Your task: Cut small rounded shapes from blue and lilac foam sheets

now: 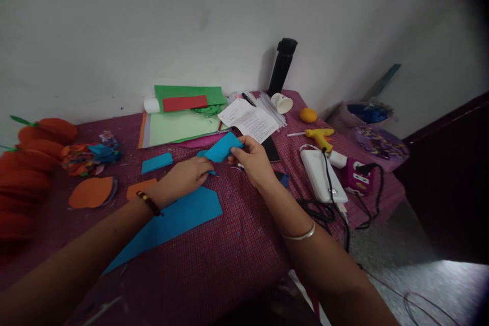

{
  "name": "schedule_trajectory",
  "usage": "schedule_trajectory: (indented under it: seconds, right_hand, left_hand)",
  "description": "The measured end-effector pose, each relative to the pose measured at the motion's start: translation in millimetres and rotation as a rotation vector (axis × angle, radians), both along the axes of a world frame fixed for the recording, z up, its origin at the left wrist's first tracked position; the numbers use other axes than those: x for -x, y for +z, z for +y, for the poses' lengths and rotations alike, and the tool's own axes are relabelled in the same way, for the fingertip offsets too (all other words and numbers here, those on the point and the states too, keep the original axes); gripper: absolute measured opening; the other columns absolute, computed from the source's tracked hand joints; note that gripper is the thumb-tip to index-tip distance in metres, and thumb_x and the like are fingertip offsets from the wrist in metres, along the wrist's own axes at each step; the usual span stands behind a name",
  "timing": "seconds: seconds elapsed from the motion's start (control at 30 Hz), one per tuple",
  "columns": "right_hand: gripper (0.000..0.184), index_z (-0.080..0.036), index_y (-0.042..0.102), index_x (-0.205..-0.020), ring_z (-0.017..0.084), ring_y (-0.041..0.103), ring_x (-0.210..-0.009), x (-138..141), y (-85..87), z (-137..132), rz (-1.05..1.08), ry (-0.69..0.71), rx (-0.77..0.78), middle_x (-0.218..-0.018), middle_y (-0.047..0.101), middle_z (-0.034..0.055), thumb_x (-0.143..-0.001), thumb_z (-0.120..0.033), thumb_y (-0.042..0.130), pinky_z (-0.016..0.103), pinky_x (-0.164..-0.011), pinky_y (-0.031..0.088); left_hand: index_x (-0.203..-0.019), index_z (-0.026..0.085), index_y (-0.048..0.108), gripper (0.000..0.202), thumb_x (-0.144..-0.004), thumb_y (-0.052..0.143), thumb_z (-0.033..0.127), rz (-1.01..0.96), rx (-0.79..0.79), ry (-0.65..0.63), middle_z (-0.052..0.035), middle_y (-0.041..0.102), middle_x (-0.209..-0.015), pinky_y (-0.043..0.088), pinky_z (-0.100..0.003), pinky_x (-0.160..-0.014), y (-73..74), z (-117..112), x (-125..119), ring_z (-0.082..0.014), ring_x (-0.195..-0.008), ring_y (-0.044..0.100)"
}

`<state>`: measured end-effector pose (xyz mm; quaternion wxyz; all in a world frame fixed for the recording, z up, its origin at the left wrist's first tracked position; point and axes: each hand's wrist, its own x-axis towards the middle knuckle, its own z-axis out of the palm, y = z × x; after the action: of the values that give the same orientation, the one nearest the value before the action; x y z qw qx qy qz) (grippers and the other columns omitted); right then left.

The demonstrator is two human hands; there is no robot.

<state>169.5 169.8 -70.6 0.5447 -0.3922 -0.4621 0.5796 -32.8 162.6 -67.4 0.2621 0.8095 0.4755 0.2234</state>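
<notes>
Bare forearms [328,260] enter from the lower corners of the frame. At its centre the right hand [250,159] pinches a blue paper piece [222,147]; just beside it the left hand [189,175] curls its fingers, and I cannot tell whether they grip anything. Below lies a larger blue sheet [191,212]. An orange cutout [90,193] sits at left, a yellow glue gun [320,138] at right.
</notes>
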Motion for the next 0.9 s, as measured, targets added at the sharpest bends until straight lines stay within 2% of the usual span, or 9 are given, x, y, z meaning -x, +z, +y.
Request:
schedule_trajectory:
  seconds: [0.13,0.23,0.3,0.4,0.5,0.6,0.77,0.9]
  right_hand:
    - [0.027,-0.02,0.054,-0.08,0.006,0.041,-0.042,-3.5,6.6,-4.1,0.04,0.044,-0.026,-0.053,0.05,-0.0089,-0.07,-0.039,0.072,0.02,-0.042,0.032]
    - [0.031,-0.02,0.055,-0.078,0.007,0.038,-0.045,-1.3,11.9,-14.7,-0.003,0.206,-0.042,-0.057,0.05,-0.0073,-0.07,-0.044,0.073,0.021,-0.043,0.03]
    - [0.029,-0.02,0.056,-0.075,0.009,0.043,-0.053,2.8,14.6,-24.2,-0.086,0.342,-0.093,-0.063,0.052,-0.0048,-0.074,-0.044,0.071,0.022,-0.049,0.035]
    - [0.022,-0.019,0.058,-0.072,0.013,0.05,-0.069,9.7,16.1,-36.8,-0.288,0.465,-0.27,-0.074,0.054,-0.0013,-0.079,-0.037,0.069,0.026,-0.064,0.042]
    - [0.01,-0.018,0.059,-0.075,0.015,0.054,-0.085,14.6,14.1,-43.9,-0.474,0.506,-0.472,-0.089,0.056,0.0015,-0.081,-0.021,0.067,0.029,-0.078,0.043]
    - [0.01,-0.018,0.058,-0.077,0.016,0.055,-0.092,17.3,10.4,-47.0,-0.616,0.528,-0.574,-0.098,0.056,0.0033,-0.08,-0.011,0.065,0.031,-0.084,0.043]
    - [0.01,-0.018,0.057,-0.078,0.017,0.056,-0.091,23.6,5.8,-50.8,-0.747,0.475,-0.577,-0.096,0.059,0.0039,-0.08,-0.011,0.064,0.031,-0.083,0.042]
    - [0.011,-0.018,0.056,-0.077,0.016,0.057,-0.087,30.4,3.6,-54.6,-0.771,0.448,-0.531,-0.092,0.059,0.0028,-0.08,-0.012,0.065,0.03,-0.079,0.043]
  left_hand:
    - [-0.087,0.019,0.065,0.014,-0.076,0.058,0.023,-0.409,0.156,0.348,-0.004,0.069,-0.088,0.053,-0.041,-0.081,9.0,-14.5,-1.2,-0.0214,-0.079,0.065]
    - [-0.086,0.021,0.058,0.012,-0.075,0.059,0.024,-0.567,0.248,0.425,-0.0007,0.066,-0.077,0.056,-0.033,-0.067,12.6,-46.3,-3.0,-0.017,-0.066,0.064]
    - [-0.091,0.023,0.058,0.023,-0.069,0.065,0.02,-0.839,0.493,0.468,0.0016,0.066,-0.074,0.054,-0.03,-0.061,13.0,-71.3,-4.2,-0.0148,-0.061,0.062]
    - [-0.102,0.023,0.061,0.037,-0.066,0.069,0.019,-1.08,0.676,0.498,-0.0007,0.071,-0.085,0.053,-0.03,-0.066,13.1,-101.3,-3.8,-0.0165,-0.069,0.065]
    - [-0.103,0.022,0.065,0.037,-0.067,0.072,0.021,-1.067,0.677,0.568,-0.0034,0.072,-0.093,0.053,-0.03,-0.071,11.4,-115.7,1.0,-0.0184,-0.078,0.067]
    - [-0.104,0.022,0.067,0.037,-0.068,0.074,0.024,-0.965,0.646,0.555,-0.0035,0.073,-0.092,0.052,-0.03,-0.074,6.4,-117.8,7.2,-0.0189,-0.08,0.066]
    - [-0.098,0.023,0.072,0.028,-0.071,0.071,0.029,-0.677,0.476,0.45,-0.0014,0.073,-0.086,0.051,-0.031,-0.074,-0.7,-116.0,8.6,-0.0199,-0.077,0.064]
    - [-0.101,0.024,0.073,0.027,-0.081,0.059,0.035,-0.508,0.414,0.426,0.0002,0.072,-0.083,0.052,-0.033,-0.074,4.9,-119.2,3.5,-0.0201,-0.075,0.064]
